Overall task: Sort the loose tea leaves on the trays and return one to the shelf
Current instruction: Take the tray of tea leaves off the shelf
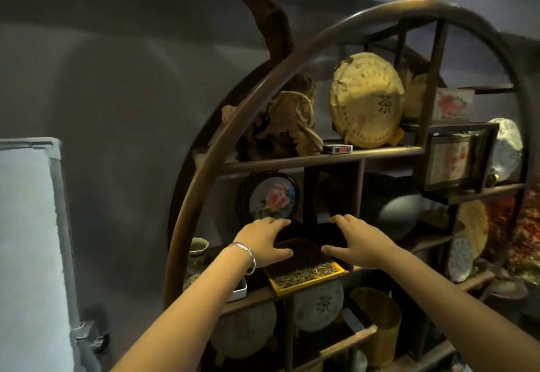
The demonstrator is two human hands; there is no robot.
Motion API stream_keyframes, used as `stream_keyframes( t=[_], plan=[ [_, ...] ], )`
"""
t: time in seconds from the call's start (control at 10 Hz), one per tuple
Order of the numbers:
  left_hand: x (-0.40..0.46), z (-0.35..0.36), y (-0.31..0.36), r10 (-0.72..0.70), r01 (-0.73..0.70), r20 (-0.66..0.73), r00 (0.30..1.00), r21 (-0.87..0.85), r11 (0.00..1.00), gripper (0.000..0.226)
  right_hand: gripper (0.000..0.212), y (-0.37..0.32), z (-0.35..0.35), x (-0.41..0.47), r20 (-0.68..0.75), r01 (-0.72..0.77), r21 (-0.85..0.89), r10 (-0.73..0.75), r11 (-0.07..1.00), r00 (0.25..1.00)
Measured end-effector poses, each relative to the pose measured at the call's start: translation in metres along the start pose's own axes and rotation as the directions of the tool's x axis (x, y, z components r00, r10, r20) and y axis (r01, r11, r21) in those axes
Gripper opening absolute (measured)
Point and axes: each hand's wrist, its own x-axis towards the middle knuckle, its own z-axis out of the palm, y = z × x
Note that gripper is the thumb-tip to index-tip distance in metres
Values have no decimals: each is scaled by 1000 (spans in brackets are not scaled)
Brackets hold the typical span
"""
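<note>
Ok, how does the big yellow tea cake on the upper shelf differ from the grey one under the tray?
The yellow tea cake wears a golden-yellow wrapper; the grey tea cake has a pale grey one. The yellow one stands fully in view on the upper shelf; the grey one sits a level below the tea tray, its top hidden behind the shelf edge. Both are round, propped upright and carry a dark printed character.

The tray (306, 279) has a yellow rim and holds dark brown leaves (304, 256) at its far end and pale green-yellow leaves (304, 273) at its near edge. The round shelf (321, 157) is dark brown wood. On it stand a yellow paper-wrapped tea cake (366, 100) printed with a dark character, and a black-framed round picture (270, 196) with a pink rose and green leaves. The bracelet (247, 254) is silver. The wall (117, 79) is grey.
</note>
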Motion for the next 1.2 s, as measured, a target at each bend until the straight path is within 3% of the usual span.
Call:
stream_keyframes(
  t=[0.2,0.3,0.5,0.6,0.7,0.8,0.9,1.1,1.2],
  plan=[
    [-2,63,-15,-81,74,-58,995,-107,992,69,66,29,48,12,-41,173,12,-172,985,984],
    [-6,95,-16,-217,200,-37,976,-261,944,61,55,52,78,14,-41,168,88,-165,982,985],
    [-12,157,-16,-438,449,137,889,-451,771,17,19,110,147,17,0,72,276,-75,958,997],
    [-14,186,-14,-574,600,233,785,-516,612,25,15,137,184,20,108,-79,338,45,938,993],
    [-12,208,-13,-676,722,340,654,-549,421,34,18,149,214,24,226,-296,452,213,842,951],
    [1,221,-10,-737,763,420,529,-616,197,40,27,154,230,31,397,-457,566,258,687,880],
    [10,229,-7,-759,723,451,470,-690,37,37,33,150,235,30,468,-496,723,187,480,864],
    [18,222,0,-786,682,432,441,-731,-19,37,33,138,240,33,517,-543,804,165,242,840],
    [20,224,-3,-775,616,451,442,-781,-103,38,34,132,242,41,647,-665,746,216,16,731]
  ],
)
